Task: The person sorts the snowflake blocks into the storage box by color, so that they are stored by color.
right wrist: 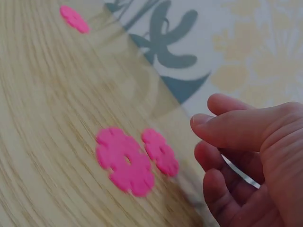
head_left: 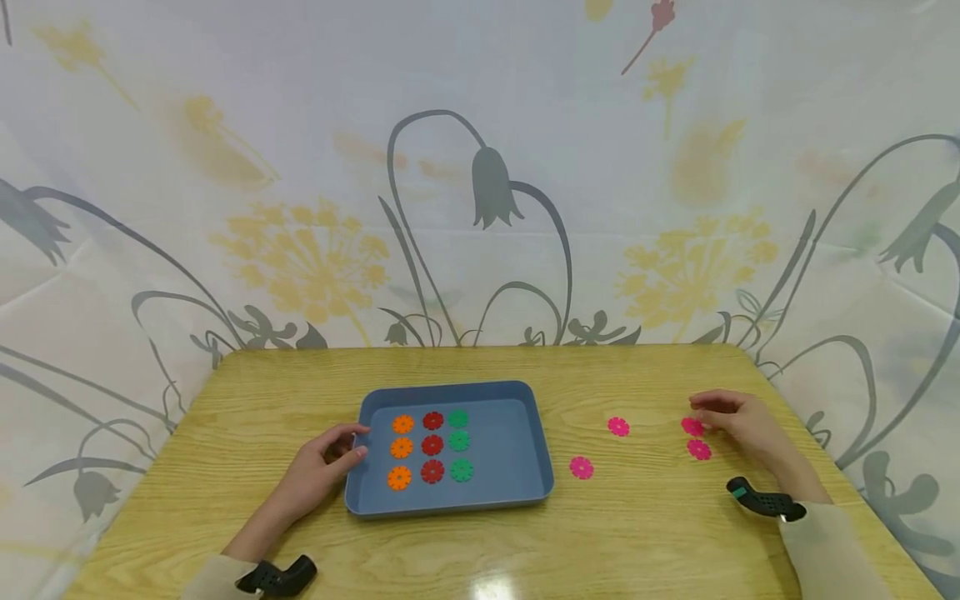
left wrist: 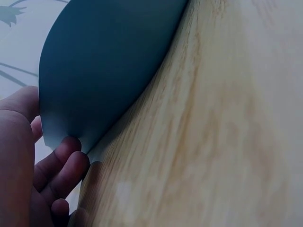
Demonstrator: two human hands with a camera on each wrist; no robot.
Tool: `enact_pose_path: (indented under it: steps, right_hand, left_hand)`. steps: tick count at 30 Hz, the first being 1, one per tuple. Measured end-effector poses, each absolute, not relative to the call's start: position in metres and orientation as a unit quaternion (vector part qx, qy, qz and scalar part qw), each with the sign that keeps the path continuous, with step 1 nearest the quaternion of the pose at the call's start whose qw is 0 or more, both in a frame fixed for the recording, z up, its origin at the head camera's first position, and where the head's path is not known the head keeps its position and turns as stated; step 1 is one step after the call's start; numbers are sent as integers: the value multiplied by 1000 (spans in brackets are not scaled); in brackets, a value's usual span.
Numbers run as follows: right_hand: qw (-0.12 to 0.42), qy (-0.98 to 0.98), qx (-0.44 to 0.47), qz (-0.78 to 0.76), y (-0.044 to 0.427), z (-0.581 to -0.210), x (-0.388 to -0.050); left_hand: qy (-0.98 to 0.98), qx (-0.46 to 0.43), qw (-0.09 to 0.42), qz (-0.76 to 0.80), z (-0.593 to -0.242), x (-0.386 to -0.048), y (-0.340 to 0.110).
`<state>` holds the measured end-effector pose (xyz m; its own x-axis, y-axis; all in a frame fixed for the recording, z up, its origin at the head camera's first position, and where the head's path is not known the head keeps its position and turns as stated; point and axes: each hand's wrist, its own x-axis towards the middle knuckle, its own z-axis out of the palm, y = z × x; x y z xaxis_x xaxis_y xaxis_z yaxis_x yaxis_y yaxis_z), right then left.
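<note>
A blue-grey tray (head_left: 491,504) lies on the table, holding a column each of orange (head_left: 402,448), red (head_left: 432,445) and green (head_left: 460,440) notched flower-shaped discs. My left hand (head_left: 318,471) grips the tray's left rim; the left wrist view shows its thumb and fingers around the tray wall (left wrist: 109,61). To the right, my right hand (head_left: 738,425) hovers by two pink notched discs, a far one (head_left: 692,427) and a near one (head_left: 699,450). In the right wrist view, the fingers of my right hand (right wrist: 251,151) are loosely bent with nothing between them, apart from both pink discs (right wrist: 124,177).
Two more pink discs lie between the tray and my right hand, one farther back (head_left: 618,427) and one close to the tray (head_left: 581,467). The wood-grain table (head_left: 615,542) ends against a flower-patterned cloth backdrop (head_left: 480,275). Black bands (head_left: 765,500) circle my wrists.
</note>
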<state>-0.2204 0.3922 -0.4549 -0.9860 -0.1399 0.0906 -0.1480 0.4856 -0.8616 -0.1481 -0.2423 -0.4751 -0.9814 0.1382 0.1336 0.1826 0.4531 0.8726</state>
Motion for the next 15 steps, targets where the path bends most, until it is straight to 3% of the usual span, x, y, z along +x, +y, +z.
enact_pose_path:
  steps: [15]
  right_hand:
    - [-72, -849, 89, 515, 411, -460, -219]
  left_hand:
    - [-849, -100, 22, -519, -475, -149, -242]
